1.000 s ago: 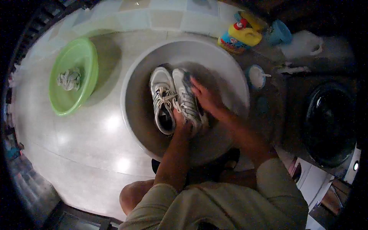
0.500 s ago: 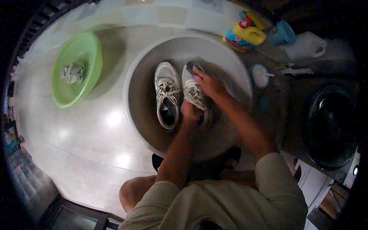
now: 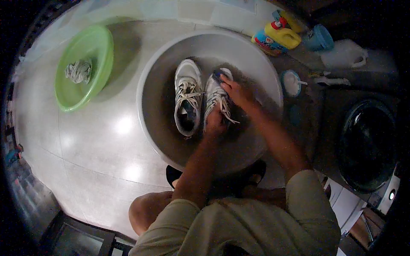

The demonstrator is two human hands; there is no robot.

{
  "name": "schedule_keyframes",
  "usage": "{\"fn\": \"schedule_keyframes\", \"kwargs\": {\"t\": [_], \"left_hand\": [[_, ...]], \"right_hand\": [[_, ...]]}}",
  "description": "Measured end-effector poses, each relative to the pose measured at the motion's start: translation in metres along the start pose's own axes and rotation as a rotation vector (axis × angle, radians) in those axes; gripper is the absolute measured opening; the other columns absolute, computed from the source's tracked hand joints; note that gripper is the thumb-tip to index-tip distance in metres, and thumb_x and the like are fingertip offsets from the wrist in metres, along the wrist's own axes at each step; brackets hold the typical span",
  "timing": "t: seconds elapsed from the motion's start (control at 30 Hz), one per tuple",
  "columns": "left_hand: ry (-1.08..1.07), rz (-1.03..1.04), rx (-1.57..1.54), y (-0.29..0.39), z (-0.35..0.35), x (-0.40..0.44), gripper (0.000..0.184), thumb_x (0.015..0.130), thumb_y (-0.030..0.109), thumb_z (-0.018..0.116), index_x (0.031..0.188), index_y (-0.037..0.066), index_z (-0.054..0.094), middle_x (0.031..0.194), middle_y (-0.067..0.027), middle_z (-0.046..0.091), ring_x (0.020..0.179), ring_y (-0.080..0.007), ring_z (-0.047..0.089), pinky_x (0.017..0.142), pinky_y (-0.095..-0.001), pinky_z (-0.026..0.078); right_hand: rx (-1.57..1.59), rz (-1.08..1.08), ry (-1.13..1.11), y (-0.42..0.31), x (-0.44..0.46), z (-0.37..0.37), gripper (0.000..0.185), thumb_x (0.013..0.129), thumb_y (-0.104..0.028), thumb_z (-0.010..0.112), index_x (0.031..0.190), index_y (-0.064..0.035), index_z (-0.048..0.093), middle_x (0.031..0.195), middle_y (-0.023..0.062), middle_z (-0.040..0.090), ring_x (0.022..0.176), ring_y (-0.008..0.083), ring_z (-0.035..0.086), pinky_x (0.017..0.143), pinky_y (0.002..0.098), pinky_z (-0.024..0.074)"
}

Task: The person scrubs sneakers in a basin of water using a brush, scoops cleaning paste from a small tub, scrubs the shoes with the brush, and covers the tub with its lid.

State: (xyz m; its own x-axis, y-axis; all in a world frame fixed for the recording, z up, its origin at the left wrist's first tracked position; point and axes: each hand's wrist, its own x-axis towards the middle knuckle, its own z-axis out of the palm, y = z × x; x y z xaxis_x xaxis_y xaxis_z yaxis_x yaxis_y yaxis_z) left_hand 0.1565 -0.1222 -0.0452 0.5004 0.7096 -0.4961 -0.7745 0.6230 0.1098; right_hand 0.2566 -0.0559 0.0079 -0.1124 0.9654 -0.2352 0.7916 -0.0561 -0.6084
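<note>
Two white lace-up sneakers are side by side in a large grey-white basin (image 3: 147, 123). The left sneaker (image 3: 188, 79) lies with its toe pointing away from me, untouched. My left hand (image 3: 216, 121) is closed on the right sneaker (image 3: 212, 91) at its ankle opening, with the fingers partly hidden inside. My right hand (image 3: 238, 91) presses a small dark blue object (image 3: 218, 76) against that sneaker's toe. Its kind is unclear, as the fingers partly cover it. Loose laces hang over the right sneaker's side.
A green basin (image 3: 64, 96) with a crumpled grey cloth (image 3: 79, 71) stands at left. Beyond the big basin's right rim are a yellow detergent bottle (image 3: 277, 38), a blue cup (image 3: 319, 38), a tub of white powder (image 3: 292, 83), a brush (image 3: 331, 80) and a dark round vessel (image 3: 369, 145).
My right hand and the dark blue object have shifted slightly right on the toe. The right sneaker has turned a little, and its lace ends now hang to the right.
</note>
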Motion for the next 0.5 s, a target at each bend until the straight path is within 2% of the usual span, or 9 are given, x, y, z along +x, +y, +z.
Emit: {"fn": "schedule_keyframes", "kwargs": {"t": [0.03,0.07,0.2,0.27,0.37,0.4,0.43,0.47,0.5], "left_hand": [[-0.001,-0.001,-0.003,0.006,0.014,-0.008,0.048,0.083,0.042,0.036,0.110,0.003,0.042,0.108,-0.0098,0.048,0.097,-0.0238,0.046,0.086,-0.0344,0.035],[0.013,0.029,-0.111,0.012,0.030,-0.017,0.052,0.082,0.046,0.035,0.111,0.003,0.042,0.109,-0.0092,0.048,0.098,-0.0236,0.045,0.086,-0.0341,0.035],[0.008,0.112,-0.357,0.016,0.028,-0.010,0.060,0.080,0.054,0.031,0.112,0.003,0.040,0.111,-0.0082,0.045,0.099,-0.0230,0.044,0.085,-0.0347,0.035],[0.050,0.118,-0.319,0.007,0.009,0.005,0.060,0.080,0.054,0.030,0.113,0.004,0.039,0.112,-0.0085,0.045,0.099,-0.0232,0.044,0.085,-0.0351,0.035],[0.272,0.086,-0.150,0.006,0.025,-0.004,0.060,0.080,0.054,0.029,0.114,0.005,0.038,0.113,-0.0089,0.044,0.099,-0.0240,0.044,0.086,-0.0354,0.033],[0.220,0.091,-0.142,0.006,0.026,-0.004,0.060,0.080,0.054,0.029,0.114,0.006,0.038,0.113,-0.0086,0.044,0.099,-0.0243,0.044,0.086,-0.0358,0.033],[0.166,0.097,-0.136,0.005,0.026,-0.004,0.059,0.080,0.054,0.030,0.114,0.006,0.039,0.113,-0.0084,0.044,0.099,-0.0245,0.044,0.086,-0.0361,0.033],[0.260,-0.014,-0.167,0.007,0.031,-0.003,0.056,0.081,0.051,0.032,0.114,0.007,0.040,0.113,-0.0081,0.045,0.101,-0.0248,0.043,0.086,-0.0370,0.034],[0.255,-0.004,-0.165,0.006,0.025,0.001,0.056,0.081,0.051,0.032,0.114,0.007,0.040,0.113,-0.0081,0.045,0.101,-0.0248,0.043,0.086,-0.0370,0.034]], "right_hand": [[-0.109,0.109,-0.035,0.003,0.005,-0.007,0.034,0.082,-0.027,0.045,0.115,-0.0193,0.044,0.094,0.0193,0.054,0.082,0.0299,0.055,0.073,0.0339,0.0417],[-0.006,0.033,-0.010,0.022,0.007,-0.003,0.036,0.082,-0.028,0.044,0.117,-0.0197,0.042,0.105,0.0141,0.051,0.092,0.0280,0.052,0.080,0.0355,0.0393],[0.117,0.048,-0.044,-0.037,-0.046,-0.050,0.036,0.082,-0.029,0.044,0.117,-0.0210,0.041,0.107,0.0126,0.051,0.093,0.0274,0.052,0.081,0.0355,0.0390],[0.067,0.200,-0.399,-0.057,-0.069,-0.055,0.037,0.082,-0.029,0.044,0.117,-0.0169,0.041,0.109,0.0113,0.050,0.095,0.0265,0.051,0.083,0.0339,0.0377],[-0.100,0.309,-0.445,-0.039,-0.046,-0.023,0.038,0.082,-0.027,0.044,0.118,-0.0144,0.041,0.113,0.0085,0.048,0.100,0.0243,0.048,0.085,0.0319,0.0357],[-0.095,0.310,-0.445,-0.025,-0.034,-0.014,0.038,0.082,-0.027,0.044,0.118,-0.0144,0.041,0.113,0.0085,0.048,0.100,0.0243,0.048,0.085,0.0319,0.0357],[0.050,0.154,-0.243,-0.010,-0.020,-0.005,0.036,0.082,-0.029,0.045,0.116,-0.0175,0.043,0.099,0.0129,0.052,0.086,0.0272,0.052,0.076,0.0326,0.0391],[0.190,-0.011,-0.040,-0.001,-0.006,-0.001,0.035,0.081,-0.031,0.046,0.114,-0.0205,0.045,0.085,0.0173,0.057,0.072,0.0301,0.056,0.067,0.0333,0.0425],[0.191,-0.022,-0.039,0.001,0.003,-0.002,0.035,0.081,-0.031,0.046,0.114,-0.0205,0.045,0.085,0.0173,0.057,0.072,0.0301,0.056,0.067,0.0333,0.0425]]}}
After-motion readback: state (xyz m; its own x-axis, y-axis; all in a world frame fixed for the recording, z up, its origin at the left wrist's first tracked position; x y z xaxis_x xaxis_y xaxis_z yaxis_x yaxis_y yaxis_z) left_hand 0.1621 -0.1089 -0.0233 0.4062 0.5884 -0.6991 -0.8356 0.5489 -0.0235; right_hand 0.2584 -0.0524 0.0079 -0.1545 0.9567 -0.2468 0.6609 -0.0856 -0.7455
